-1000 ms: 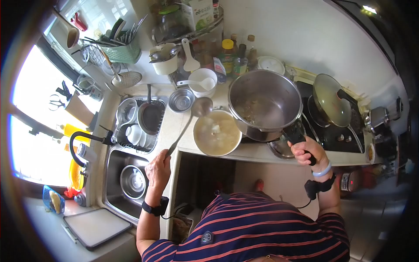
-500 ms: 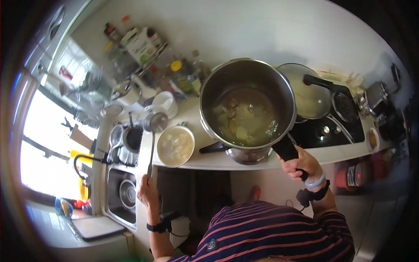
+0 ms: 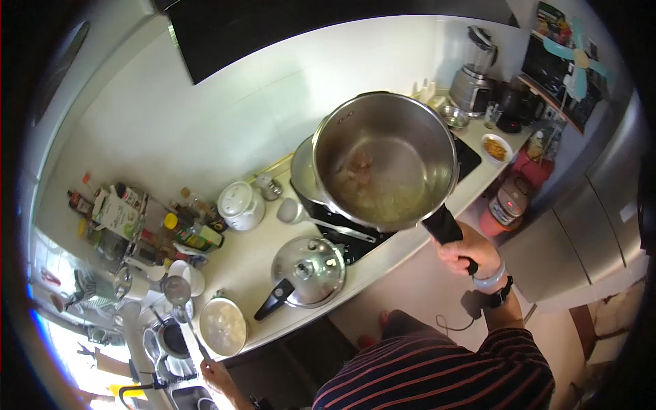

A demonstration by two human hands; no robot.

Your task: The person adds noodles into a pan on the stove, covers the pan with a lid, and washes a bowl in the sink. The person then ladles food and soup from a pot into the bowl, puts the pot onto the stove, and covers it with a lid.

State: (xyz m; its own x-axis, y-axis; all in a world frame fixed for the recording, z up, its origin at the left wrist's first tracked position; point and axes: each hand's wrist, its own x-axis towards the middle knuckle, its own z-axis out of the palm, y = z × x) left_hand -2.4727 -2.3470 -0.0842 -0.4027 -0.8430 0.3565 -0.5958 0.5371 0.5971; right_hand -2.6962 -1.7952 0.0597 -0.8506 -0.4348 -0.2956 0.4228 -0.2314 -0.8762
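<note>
My right hand (image 3: 471, 253) is closed around the black handle of a large steel pressure cooker pot (image 3: 424, 130). The pot is held up in front of the stove, its opening facing me. Inside lie some cloudy yellowish liquid and a reddish-brown piece (image 3: 360, 164). At the lower left, my left hand (image 3: 217, 377) grips the handle of a metal ladle (image 3: 178, 290). The ladle's bowl is beside a round bowl (image 3: 223, 326) filled with pale chunks in liquid. The steel pressure cooker lid (image 3: 307, 273), with its own black handle, rests on the counter between bowl and pot.
A black stove (image 3: 345, 239) is partly hidden behind the pot, with a pale long-handled scoop (image 3: 294, 212) at its edge. Left of it stand a white lidded jar (image 3: 240, 206) and several bottles (image 3: 195, 232). A blender (image 3: 473, 78) and a plate of food (image 3: 497, 148) are at the right.
My view has turned right, and the pot has moved right along the counter with my right hand. The lid now shows fully. The ladle stays in my left hand, lower left.
</note>
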